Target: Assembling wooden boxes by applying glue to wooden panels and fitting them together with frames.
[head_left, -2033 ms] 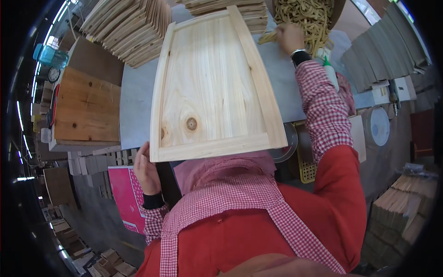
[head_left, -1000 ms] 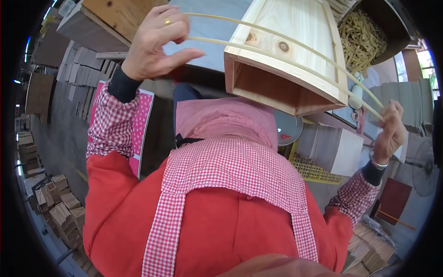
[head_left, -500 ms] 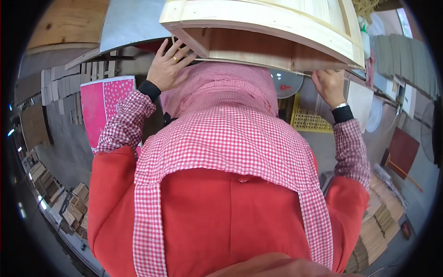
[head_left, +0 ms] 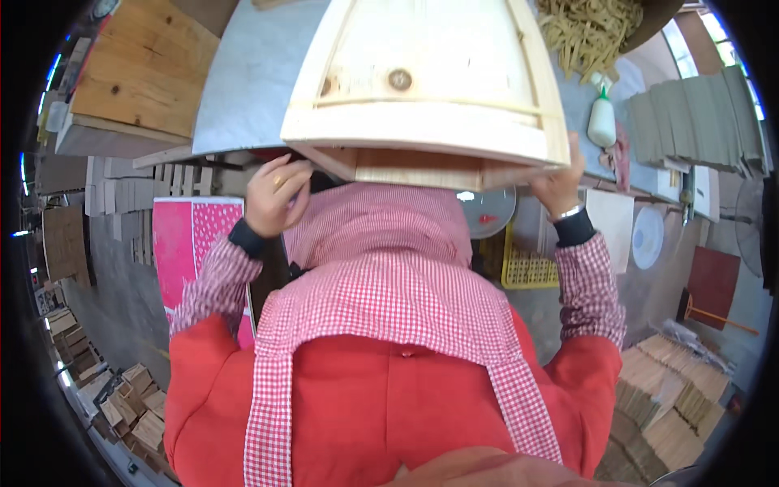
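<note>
A pale wooden box sits at the front of the work table, its open side toward me and its hollow inside showing. A thin yellowish band runs across its top near the front edge. My right hand grips the box's right front corner, fingers up along the side. Just off the left front corner is my left hand, wearing a ring, its fingers curled in. Whether anything is in those fingers cannot be made out.
A heap of yellowish bands lies at the back right, near a white bottle with a green tip. Stacked grey boards stand at the right. A knotty wooden panel is at the far left. A yellow crate sits below the table.
My left hand has gone from spread fingers by the box to curled fingers beside its corner. My right hand has moved from under the front edge up to the right corner. The view has shifted.
</note>
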Demonstrator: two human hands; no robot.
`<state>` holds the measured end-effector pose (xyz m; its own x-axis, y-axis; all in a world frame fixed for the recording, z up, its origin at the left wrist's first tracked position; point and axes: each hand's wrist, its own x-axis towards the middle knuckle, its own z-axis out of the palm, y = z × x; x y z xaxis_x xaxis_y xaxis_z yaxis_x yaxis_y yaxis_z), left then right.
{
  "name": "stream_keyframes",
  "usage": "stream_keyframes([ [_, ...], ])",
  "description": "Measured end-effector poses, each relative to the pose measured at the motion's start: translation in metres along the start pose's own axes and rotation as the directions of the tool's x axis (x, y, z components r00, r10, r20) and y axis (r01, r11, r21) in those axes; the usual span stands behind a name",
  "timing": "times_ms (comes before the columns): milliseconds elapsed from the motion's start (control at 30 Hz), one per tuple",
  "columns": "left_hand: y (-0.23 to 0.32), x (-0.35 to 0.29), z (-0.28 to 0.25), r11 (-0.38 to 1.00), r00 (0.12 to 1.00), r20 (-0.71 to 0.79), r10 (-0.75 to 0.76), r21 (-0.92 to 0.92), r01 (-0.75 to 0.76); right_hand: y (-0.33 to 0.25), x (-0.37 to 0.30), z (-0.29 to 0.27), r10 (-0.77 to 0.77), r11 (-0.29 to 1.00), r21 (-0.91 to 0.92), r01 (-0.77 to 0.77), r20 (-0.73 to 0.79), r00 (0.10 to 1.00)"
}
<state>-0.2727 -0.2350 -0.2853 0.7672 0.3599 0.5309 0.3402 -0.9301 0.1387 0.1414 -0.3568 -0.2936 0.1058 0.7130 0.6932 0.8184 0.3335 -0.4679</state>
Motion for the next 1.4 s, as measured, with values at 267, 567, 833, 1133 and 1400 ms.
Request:
stream_keyframes([
  [267, 0.105, 0.189, -0.047, 0.914, 0.913, 0.044, 0.405, -0.001, -0.405, -0.02, 0.05, -0.035, 0.026, 0.987, 0.142, -0.071, 0.296, 0.955],
  [567, 0.121, 0.233, 0.01, 0.886, 0.87, 0.206, 0.448, -0.23, -0.402, 0.003, 0.115, -0.032, 0.035, 0.997, 0.059, -0.043, 0.114, 0.993],
  [833, 0.127, 0.239, 0.013, 0.859, 0.884, 0.169, 0.436, -0.369, -0.354, 0.11, 0.144, 0.042, 0.193, 0.967, 0.146, -0.208, 0.11, 0.975],
  [1133, 0.069, 0.136, -0.04, 0.958, 0.927, -0.374, -0.009, -0.269, -0.099, -0.012, 0.16, -0.059, 0.216, 0.972, -0.018, -0.233, 0.449, 0.867],
  [1400, 0.05, 0.073, -0.027, 0.595, 0.763, -0.168, -0.624, -0.735, 0.325, -0.115, 0.211, 0.044, -0.485, 0.864, 0.252, 0.436, 0.65, 0.586],
])
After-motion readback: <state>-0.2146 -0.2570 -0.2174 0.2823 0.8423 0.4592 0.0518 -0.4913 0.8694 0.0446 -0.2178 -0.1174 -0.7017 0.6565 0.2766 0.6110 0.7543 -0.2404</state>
